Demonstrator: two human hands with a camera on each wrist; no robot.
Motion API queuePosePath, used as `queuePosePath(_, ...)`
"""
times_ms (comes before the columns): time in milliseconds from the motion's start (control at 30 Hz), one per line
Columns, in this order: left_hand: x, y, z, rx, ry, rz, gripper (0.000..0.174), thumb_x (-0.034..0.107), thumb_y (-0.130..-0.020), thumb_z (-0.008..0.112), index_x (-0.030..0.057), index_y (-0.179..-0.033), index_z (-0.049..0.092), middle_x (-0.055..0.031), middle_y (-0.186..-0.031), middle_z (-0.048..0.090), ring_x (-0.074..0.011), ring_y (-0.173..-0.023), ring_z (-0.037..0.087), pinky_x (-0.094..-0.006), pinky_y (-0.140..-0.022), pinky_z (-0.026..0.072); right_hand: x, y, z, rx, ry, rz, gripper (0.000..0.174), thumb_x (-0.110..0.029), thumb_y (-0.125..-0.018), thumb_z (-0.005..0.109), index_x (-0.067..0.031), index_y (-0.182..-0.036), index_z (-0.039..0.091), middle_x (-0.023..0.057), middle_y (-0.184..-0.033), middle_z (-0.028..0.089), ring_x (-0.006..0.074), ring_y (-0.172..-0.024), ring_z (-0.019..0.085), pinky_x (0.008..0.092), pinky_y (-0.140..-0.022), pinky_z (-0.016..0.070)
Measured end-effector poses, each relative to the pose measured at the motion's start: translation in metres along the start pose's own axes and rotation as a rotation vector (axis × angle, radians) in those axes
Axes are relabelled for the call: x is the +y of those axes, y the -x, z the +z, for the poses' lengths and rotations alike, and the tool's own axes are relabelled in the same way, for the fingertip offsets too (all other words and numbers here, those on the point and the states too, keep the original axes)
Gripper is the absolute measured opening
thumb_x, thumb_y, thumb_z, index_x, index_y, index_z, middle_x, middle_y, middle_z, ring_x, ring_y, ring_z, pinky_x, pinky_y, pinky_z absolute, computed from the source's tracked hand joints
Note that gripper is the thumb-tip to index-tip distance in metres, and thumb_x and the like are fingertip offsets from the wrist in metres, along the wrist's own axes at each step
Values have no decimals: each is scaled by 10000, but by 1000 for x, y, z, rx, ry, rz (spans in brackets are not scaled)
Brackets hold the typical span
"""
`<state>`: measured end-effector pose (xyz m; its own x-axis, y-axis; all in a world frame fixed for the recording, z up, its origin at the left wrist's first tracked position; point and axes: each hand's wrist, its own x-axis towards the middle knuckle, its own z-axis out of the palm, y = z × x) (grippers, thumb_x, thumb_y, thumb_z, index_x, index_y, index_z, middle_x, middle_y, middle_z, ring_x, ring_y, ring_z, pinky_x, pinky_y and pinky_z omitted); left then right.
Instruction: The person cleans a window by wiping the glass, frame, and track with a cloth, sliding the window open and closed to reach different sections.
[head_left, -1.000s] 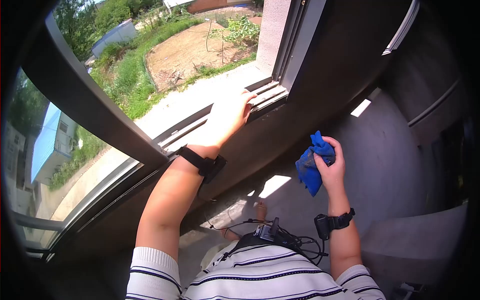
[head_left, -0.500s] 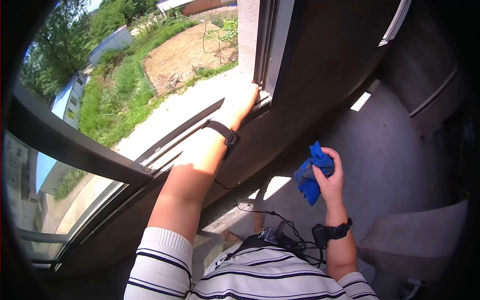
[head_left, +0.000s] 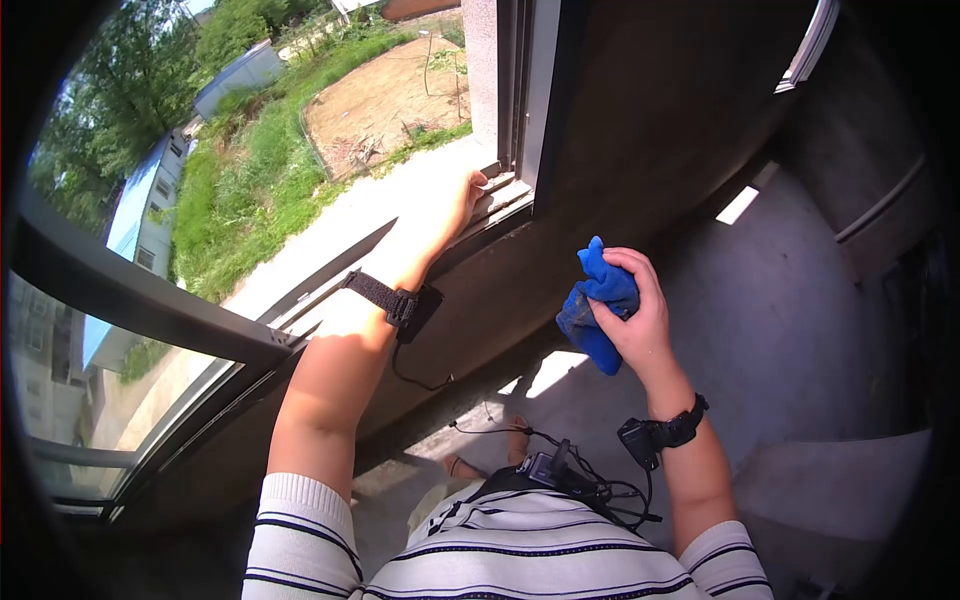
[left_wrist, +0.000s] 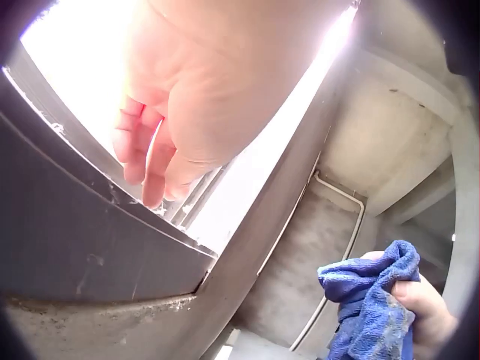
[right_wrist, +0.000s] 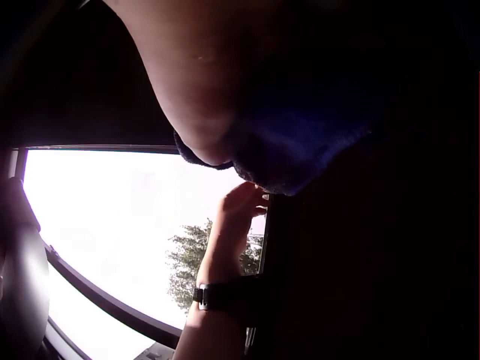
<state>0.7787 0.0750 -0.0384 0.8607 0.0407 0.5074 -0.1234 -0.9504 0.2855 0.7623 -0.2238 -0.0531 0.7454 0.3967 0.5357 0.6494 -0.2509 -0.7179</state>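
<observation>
My left hand [head_left: 445,215] reaches down to the sliding-window track [head_left: 497,197] near the corner of the frame. In the left wrist view its loosely bent fingers [left_wrist: 154,176] point into the grooves, fingertips right at pale crumbs of debris [left_wrist: 180,212]. No object shows in this hand. My right hand [head_left: 640,315] holds a bunched blue cloth [head_left: 597,300] between thumb and fingers, below and to the right of the window. Greyish dirt marks the cloth [left_wrist: 375,319] in the left wrist view. The right wrist view is dark, with the cloth [right_wrist: 292,142] partly in shadow.
A sliding pane's dark frame [head_left: 150,300] stands at the left. The upright window jamb [head_left: 535,110] rises beyond my left hand. A dark wall [head_left: 640,130] lies below the sill. Black cables [head_left: 600,490] hang at my waist, above a grey floor [head_left: 770,330].
My left hand first went farther along the track toward the jamb, then drew back a little, its fingertips lower in the grooves. My right hand raised the blue cloth slightly, nearer the window.
</observation>
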Motion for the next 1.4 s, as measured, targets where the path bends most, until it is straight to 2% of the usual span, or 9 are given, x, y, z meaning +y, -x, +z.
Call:
queuePosePath(267, 13, -2, 13, -107, -3, 126, 196, 208, -837, 734, 77, -983, 742, -126, -826, 719, -247, -776, 691, -351, -717, 531, 2, -18, 15, -47, -105, -71, 504, 0, -705, 758, -87, -1166, 573, 123, -1203, 590, 311, -1138, 590, 380, -992, 466)
queuePosePath(333, 21, -6, 13, -251, 123, -243, 209, 228, -843, 736, 64, -973, 745, -146, -822, 718, -262, -777, 690, -354, -726, 530, 4, -14, 17, -54, -150, -35, 495, 11, -714, 758, -79, -1165, 574, 125, -1201, 593, 292, -1142, 590, 371, -998, 461)
queuePosePath(467, 20, -14, 17, -243, 107, -380, 211, 241, -848, 734, 58, -954, 749, -145, -809, 715, -258, -781, 689, -357, -738, 529, 5, -11, 23, -44, -164, -45, 490, 8, -711, 761, -78, -1158, 579, 124, -1199, 595, 291, -1140, 590, 370, -1002, 458)
queuePosePath(633, 19, -2, 25, 25, 98, -119, 185, 97, -858, 668, 69, -1032, 724, -128, -931, 721, -277, -871, 694, -384, -813, 535, 0, 1, 20, -19, -134, -6, 486, 16, -711, 751, -73, -1156, 577, 123, -1197, 598, 289, -1140, 590, 373, -1001, 457)
queuePosePath(733, 52, 19, 18, -8, 337, 164, 405, -92, -774, 622, 101, -1124, 683, -106, -1136, 675, -283, -1013, 661, -372, -948, 512, 2, 13, 13, 12, -115, 57, 480, 15, -720, 736, -63, -1165, 575, 121, -1206, 594, 281, -1143, 588, 366, -1004, 452)
queuePosePath(900, 53, 26, -7, -256, 224, -150, 269, 90, -870, 663, 134, -1134, 684, -105, -1058, 696, -285, -981, 660, -390, -829, 520, 0, 34, 4, 85, -93, 194, 452, 7, -750, 703, -61, -1177, 574, 108, -1234, 587, 254, -1155, 578, 351, -1005, 444)
queuePosePath(967, 7, 34, 20, 296, 155, 47, 298, 142, -858, 701, 107, -1152, 672, -103, -899, 718, -286, -840, 687, -379, -768, 535, -3, 42, 3, 111, -114, 241, 445, -2, -759, 704, -63, -1180, 574, 105, -1236, 586, 247, -1155, 576, 350, -1004, 444)
queuePosePath(1067, -12, 35, 2, -71, 148, -56, 219, 156, -830, 736, 67, -1029, 719, -118, -873, 716, -258, -852, 681, -373, -784, 527, -10, 51, 8, 129, -150, 313, 436, -15, -772, 705, -65, -1184, 573, 100, -1236, 583, 238, -1153, 574, 350, -1003, 442)
queuePosePath(1400, 3, 33, -2, 40, 99, -261, 148, 135, -882, 662, 49, -987, 722, -134, -889, 714, -256, -838, 685, -363, -767, 524, -13, 53, 34, 67, 11, 121, 453, -42, -761, 746, -85, -1189, 605, 104, -1245, 546, 270, -1148, 561, 366, -996, 449)
